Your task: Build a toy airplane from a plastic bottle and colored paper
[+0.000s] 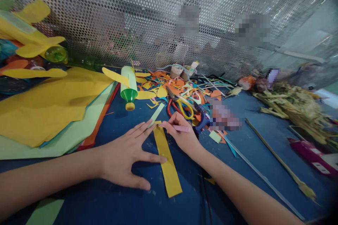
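A long yellow paper strip lies on the blue table in front of me. My left hand is spread flat with its fingers apart, and its fingertips rest on the strip's far end and left edge. In my right hand a pink pen is pinched, its tip at the strip's far end. A pale green paper strip sits just beyond my left fingertips. Close behind my right hand are scissors with a yellow handle and a red-handled pair. A blue glue gun lies beside them.
Stacked coloured paper sheets cover the left side. A green bottle plane stands behind my left hand. Paper scraps pile up at the back, before a perforated metallic sheet. A glue stick, a stalk and dried husks lie right.
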### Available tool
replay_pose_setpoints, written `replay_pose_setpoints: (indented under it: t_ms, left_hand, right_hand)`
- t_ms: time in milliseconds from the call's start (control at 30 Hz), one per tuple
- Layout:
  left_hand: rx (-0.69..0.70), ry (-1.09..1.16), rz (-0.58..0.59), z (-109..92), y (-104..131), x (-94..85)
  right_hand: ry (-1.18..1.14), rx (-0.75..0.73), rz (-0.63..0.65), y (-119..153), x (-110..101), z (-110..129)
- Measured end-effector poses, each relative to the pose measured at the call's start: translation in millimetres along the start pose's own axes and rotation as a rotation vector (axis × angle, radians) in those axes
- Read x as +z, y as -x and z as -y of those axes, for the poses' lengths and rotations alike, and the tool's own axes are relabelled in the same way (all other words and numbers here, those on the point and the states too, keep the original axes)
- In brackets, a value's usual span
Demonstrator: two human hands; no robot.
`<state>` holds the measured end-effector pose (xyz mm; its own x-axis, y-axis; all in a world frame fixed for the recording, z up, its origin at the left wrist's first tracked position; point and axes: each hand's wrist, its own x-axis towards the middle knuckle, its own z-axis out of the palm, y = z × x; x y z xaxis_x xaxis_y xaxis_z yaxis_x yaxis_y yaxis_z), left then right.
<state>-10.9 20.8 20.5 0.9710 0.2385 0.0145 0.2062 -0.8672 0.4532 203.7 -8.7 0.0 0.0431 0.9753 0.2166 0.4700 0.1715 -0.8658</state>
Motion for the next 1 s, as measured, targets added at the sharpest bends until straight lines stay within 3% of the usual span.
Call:
replay_pose_setpoints:
  t_ms: [200, 733, 1000]
  left_hand:
    - [0.013, 0.004, -0.016, 0.8, -0.3, 0.0]
    - [0.006, 0.007, -0.016, 1.0, 0.8, 1.2]
    - [-0.011, 0.016, -0.021, -4.5, -0.2, -5.0]
  right_hand:
    - [0.039, 0.007, -0.06, 0.1, -0.9, 4.1]
    - [-0.25, 0.152, 0.001, -0.1, -6.0, 4.9]
    - [-0.215, 0.193, 0.036, 1.0, -9.6, 4.6]
